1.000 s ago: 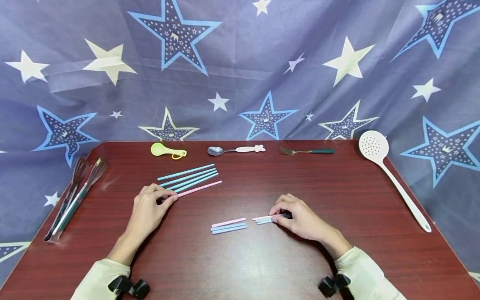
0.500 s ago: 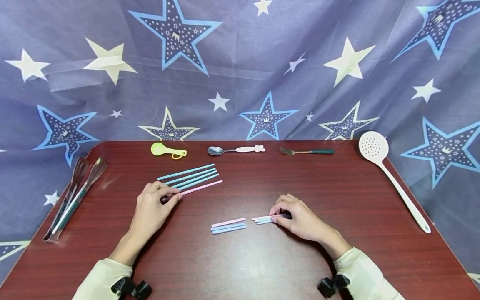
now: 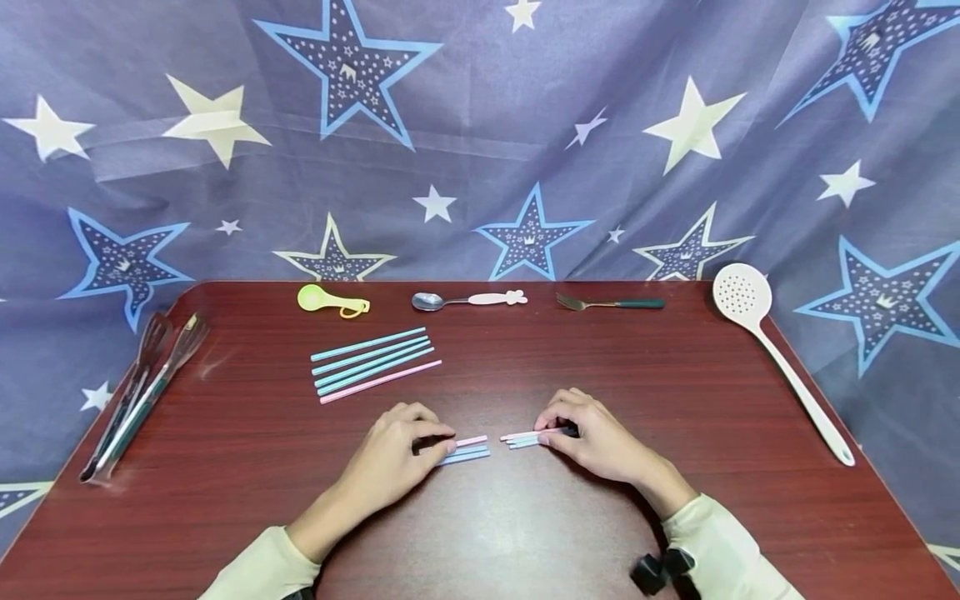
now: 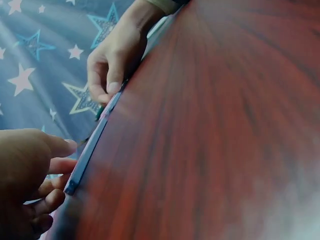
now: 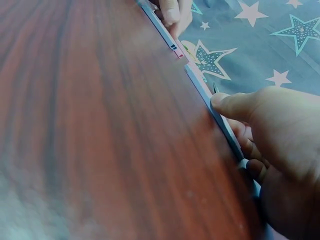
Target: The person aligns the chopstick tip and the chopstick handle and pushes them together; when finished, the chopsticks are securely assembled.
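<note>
Two groups of short, thin straws lie end to end on the table (image 3: 495, 517), with a small gap between them. My left hand (image 3: 393, 454) is over the left group of one pink straw (image 3: 472, 441) and blue straws (image 3: 472, 455). Its thumb and fingers stand apart beside the straw end in the left wrist view. With thumb and fingers, my right hand (image 3: 592, 433) pinches the right group, a pink straw (image 3: 517, 436) and pale blue straws (image 3: 525, 443); their far ends are hidden under the hand.
Longer blue straws (image 3: 371, 357) and a pink one (image 3: 381, 382) lie at the back left. Along the far edge are a green measuring spoon (image 3: 330, 300), a spoon (image 3: 468, 299) and a fork (image 3: 611, 303). Tongs (image 3: 142, 400) lie left, a white skimmer (image 3: 780, 358) right.
My left hand has left the long pink straw at the back left and moved right and toward me, to the short left group. The right hand keeps its place.
</note>
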A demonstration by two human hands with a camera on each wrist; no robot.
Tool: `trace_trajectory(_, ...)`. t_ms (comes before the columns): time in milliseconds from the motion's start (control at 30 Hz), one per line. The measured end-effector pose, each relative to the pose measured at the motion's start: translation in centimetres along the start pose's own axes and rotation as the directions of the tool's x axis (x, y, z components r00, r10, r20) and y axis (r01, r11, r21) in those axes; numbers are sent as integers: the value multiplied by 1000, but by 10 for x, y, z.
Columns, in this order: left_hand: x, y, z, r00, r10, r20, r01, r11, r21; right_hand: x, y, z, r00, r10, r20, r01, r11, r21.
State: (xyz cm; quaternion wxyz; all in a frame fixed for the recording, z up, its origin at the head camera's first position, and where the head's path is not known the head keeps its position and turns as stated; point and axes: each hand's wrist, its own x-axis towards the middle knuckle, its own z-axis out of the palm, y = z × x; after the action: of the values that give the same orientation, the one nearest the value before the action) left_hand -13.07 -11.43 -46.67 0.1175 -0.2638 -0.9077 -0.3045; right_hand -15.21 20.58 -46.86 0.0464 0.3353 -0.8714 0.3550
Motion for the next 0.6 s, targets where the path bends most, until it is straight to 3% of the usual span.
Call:
trace_trajectory(100, 0, 2, 7, 1000, 1, -18, -2, 1000, -18, -1, 0, -1, 1000, 4, -1, -4, 1000, -3)
trace_trajectory(333, -4, 5, 12, 998, -60, -35, 57, 996, -75, -1, 0, 0, 1000, 6, -3, -6, 1000, -10)
trace_trajectory(600, -3, 6, 11, 993, -117, -7, 116, 988, -101, 0, 0, 1, 1000, 6, -9, -6, 1000, -12)
